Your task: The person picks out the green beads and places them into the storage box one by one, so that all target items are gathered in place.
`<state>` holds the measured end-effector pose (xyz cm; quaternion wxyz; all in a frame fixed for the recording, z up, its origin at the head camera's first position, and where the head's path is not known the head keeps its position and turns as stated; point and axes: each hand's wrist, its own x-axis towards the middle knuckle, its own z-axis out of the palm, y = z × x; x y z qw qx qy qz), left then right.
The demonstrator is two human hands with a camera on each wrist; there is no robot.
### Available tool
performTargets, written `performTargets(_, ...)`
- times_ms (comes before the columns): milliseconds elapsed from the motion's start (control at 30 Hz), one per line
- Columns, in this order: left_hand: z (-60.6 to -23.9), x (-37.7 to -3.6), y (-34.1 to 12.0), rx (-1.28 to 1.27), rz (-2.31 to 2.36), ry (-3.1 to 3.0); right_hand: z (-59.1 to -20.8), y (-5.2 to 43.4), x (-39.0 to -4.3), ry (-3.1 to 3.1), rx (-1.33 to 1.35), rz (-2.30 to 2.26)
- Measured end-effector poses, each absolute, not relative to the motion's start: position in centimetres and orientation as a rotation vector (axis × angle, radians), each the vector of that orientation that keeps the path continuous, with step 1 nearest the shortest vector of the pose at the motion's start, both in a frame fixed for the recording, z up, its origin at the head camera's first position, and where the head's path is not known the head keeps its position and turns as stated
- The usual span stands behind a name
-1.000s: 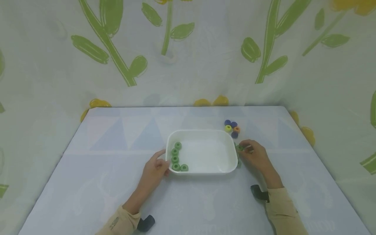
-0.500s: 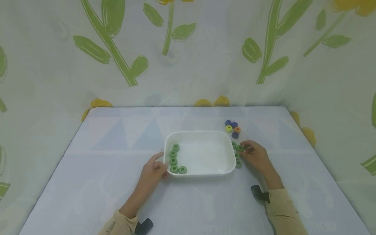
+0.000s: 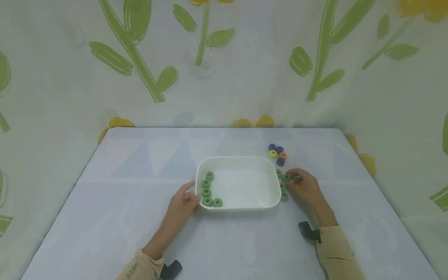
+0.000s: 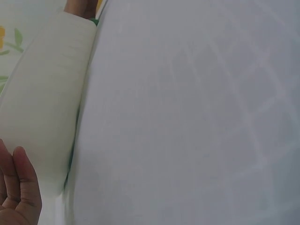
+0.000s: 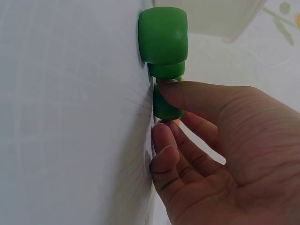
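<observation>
Pale blue table [image 3: 115, 217], floral curtain behind. Our right hand [image 3: 305, 187] pinches a green ring [image 3: 286, 177] just right of the white tray [image 3: 241, 206], still on the table. Left hand [image 3: 183, 202] rests fingers against the tray's left rim, holding nothing. Five green rings [image 3: 207, 192] sit inside along the left wall; about three more wait outside. Blue, yellow and orange rings [image 3: 277, 154] lie far right, untouched. Roughly halfway, we'd judge.

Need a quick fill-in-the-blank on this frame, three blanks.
1. The right hand pinches a ring coloured ____.
2. The rings inside the white tray number ____.
3. The left hand touches the tray's ____ end.

Missing words: green; five; left
</observation>
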<state>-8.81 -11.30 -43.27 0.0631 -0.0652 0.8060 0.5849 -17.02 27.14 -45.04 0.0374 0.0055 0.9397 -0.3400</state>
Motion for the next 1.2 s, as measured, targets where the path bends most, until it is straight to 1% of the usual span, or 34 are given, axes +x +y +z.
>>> performTargets(300, -43.4, -8.8, -11.2, -0.21, 1.774, 2.425, -45.3, 27.8, -17.0, 2.885, 0.053, -1.038)
performTargets(500, -43.3, -8.7, -11.1, -0.208, 1.778, 2.417, -44.4, 28.3, -16.6, 2.914, 0.065, -1.057)
performTargets(867, -43.2, -8.5, -11.1, -0.212, 1.763, 2.425, -41.9, 27.6, -15.8, 3.111, -0.155, -1.075)
performTargets(1200, -43.2, -8.7, -10.8, -0.203, 1.778, 2.402, -38.7, 23.3, -15.4, 3.097, -0.455, -1.168)
